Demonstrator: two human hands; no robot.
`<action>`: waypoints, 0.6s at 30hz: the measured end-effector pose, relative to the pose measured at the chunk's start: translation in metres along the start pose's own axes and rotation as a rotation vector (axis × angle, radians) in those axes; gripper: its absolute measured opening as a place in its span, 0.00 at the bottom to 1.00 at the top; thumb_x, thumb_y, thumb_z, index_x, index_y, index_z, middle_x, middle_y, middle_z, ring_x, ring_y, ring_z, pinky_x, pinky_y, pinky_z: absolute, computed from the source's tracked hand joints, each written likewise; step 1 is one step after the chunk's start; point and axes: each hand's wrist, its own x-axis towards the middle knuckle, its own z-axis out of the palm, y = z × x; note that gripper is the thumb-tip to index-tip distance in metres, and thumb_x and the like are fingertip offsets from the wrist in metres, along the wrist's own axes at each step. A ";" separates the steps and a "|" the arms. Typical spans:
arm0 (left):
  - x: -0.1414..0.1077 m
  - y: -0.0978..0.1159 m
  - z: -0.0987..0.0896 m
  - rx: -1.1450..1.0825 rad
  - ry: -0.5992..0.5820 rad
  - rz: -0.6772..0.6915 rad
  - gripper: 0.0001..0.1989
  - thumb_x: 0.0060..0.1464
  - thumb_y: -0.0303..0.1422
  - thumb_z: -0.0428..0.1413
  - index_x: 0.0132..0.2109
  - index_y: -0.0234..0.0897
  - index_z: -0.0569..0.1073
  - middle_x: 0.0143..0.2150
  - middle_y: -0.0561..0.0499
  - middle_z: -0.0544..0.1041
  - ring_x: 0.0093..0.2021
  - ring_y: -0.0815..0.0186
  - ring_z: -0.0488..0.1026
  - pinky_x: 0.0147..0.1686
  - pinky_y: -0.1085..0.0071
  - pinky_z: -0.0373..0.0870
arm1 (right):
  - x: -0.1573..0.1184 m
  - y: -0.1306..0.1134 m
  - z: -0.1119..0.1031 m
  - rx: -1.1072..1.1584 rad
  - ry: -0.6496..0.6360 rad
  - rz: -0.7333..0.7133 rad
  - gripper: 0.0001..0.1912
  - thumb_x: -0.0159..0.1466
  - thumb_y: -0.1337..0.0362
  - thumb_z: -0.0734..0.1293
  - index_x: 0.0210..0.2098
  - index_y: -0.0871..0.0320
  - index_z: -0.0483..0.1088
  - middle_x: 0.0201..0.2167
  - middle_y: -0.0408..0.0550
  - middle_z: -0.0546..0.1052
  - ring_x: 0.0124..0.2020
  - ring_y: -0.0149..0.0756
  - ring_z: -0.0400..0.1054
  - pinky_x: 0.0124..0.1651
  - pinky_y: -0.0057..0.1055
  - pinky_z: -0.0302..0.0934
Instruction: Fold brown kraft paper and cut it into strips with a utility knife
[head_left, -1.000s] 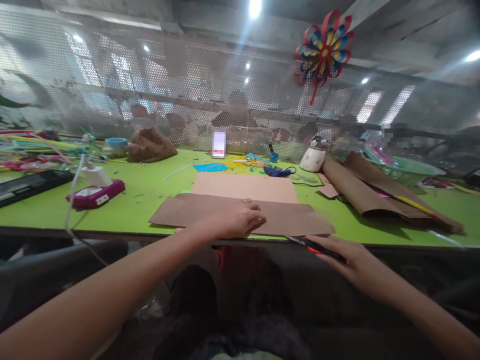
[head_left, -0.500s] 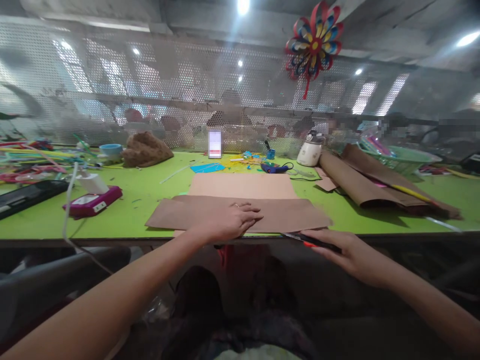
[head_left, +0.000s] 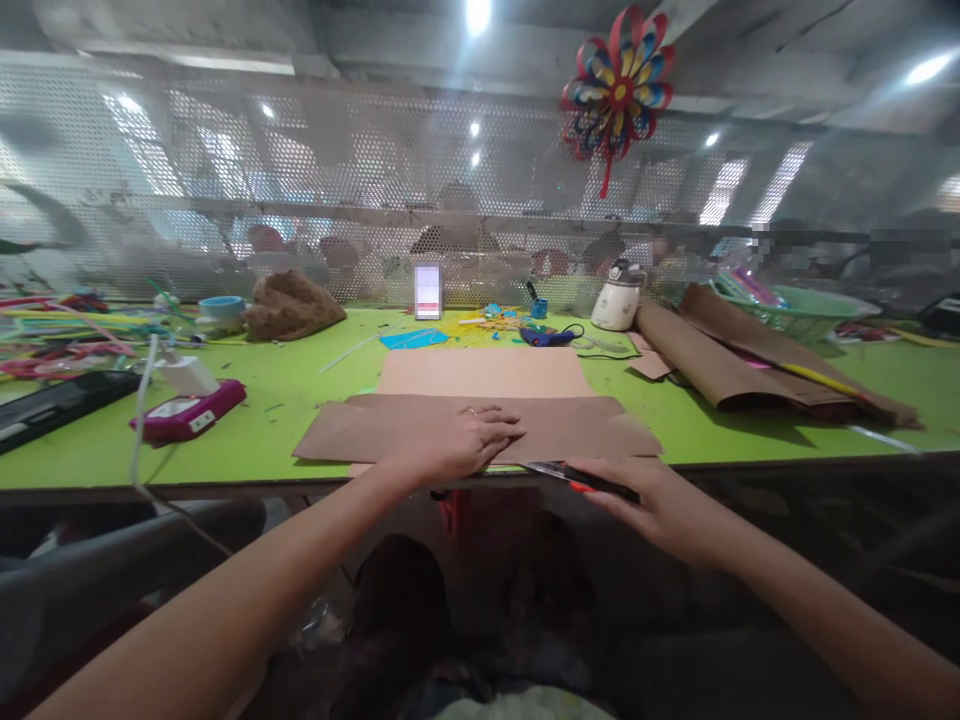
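A folded sheet of brown paper [head_left: 390, 425] lies along the table's near edge, with a lighter tan sheet [head_left: 480, 370] showing behind it. My left hand [head_left: 480, 440] rests flat on the brown paper, fingers stretched to the right, a ring on one finger. My right hand [head_left: 649, 500] grips a black and red cutter [head_left: 551, 470] with its index finger along the top. The cutter's pointed tip aims left at the paper's near edge, just right of my left hand. Part of its handle is hidden in my palm.
A magenta power strip [head_left: 191, 412] with a white plug and cable stands left. Behind are a phone [head_left: 427, 291], blue paper [head_left: 412, 339], scraps and a dark blue glue gun [head_left: 547, 336]. Rolled brown paper [head_left: 712, 365] and a white bottle [head_left: 617, 298] sit right.
My right hand has slid left with the cutter along the paper's near edge, toward my left hand. The left hand stays on the paper.
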 end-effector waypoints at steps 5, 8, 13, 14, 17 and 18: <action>0.000 0.000 0.000 -0.042 0.034 0.009 0.20 0.66 0.34 0.39 0.58 0.37 0.68 0.60 0.48 0.68 0.64 0.63 0.59 0.64 0.63 0.51 | 0.009 -0.015 0.009 0.021 0.014 -0.002 0.20 0.68 0.59 0.59 0.58 0.52 0.66 0.53 0.46 0.74 0.51 0.41 0.70 0.56 0.40 0.62; 0.000 0.000 0.000 -0.054 0.032 -0.008 0.21 0.66 0.34 0.39 0.58 0.36 0.68 0.61 0.47 0.68 0.63 0.63 0.59 0.64 0.62 0.52 | 0.015 -0.023 0.015 0.024 0.025 -0.024 0.19 0.68 0.60 0.59 0.57 0.52 0.66 0.53 0.46 0.74 0.50 0.41 0.70 0.56 0.39 0.62; 0.000 0.001 -0.002 -0.039 0.016 -0.016 0.20 0.66 0.34 0.39 0.58 0.36 0.69 0.61 0.48 0.68 0.64 0.63 0.59 0.64 0.64 0.52 | 0.024 -0.034 0.027 0.001 0.054 -0.048 0.20 0.67 0.60 0.60 0.57 0.51 0.66 0.51 0.48 0.75 0.50 0.42 0.70 0.53 0.39 0.62; 0.000 0.001 -0.002 -0.035 0.011 -0.017 0.20 0.66 0.34 0.39 0.58 0.35 0.69 0.61 0.48 0.68 0.64 0.63 0.59 0.64 0.65 0.51 | 0.026 -0.036 0.029 -0.003 0.062 -0.051 0.19 0.67 0.60 0.60 0.57 0.51 0.66 0.51 0.49 0.76 0.50 0.43 0.70 0.53 0.39 0.62; 0.000 0.001 -0.001 -0.025 0.002 -0.021 0.21 0.66 0.33 0.40 0.58 0.32 0.68 0.61 0.46 0.67 0.63 0.63 0.59 0.64 0.66 0.51 | 0.031 -0.042 0.034 -0.006 0.078 -0.056 0.20 0.67 0.61 0.60 0.57 0.51 0.66 0.50 0.49 0.76 0.50 0.43 0.70 0.53 0.40 0.62; 0.000 0.001 -0.001 -0.022 0.004 -0.020 0.21 0.66 0.33 0.40 0.58 0.32 0.68 0.61 0.46 0.67 0.63 0.63 0.59 0.64 0.66 0.51 | 0.032 -0.043 0.035 -0.006 0.078 -0.057 0.20 0.67 0.61 0.60 0.58 0.51 0.66 0.50 0.49 0.76 0.50 0.43 0.70 0.53 0.40 0.62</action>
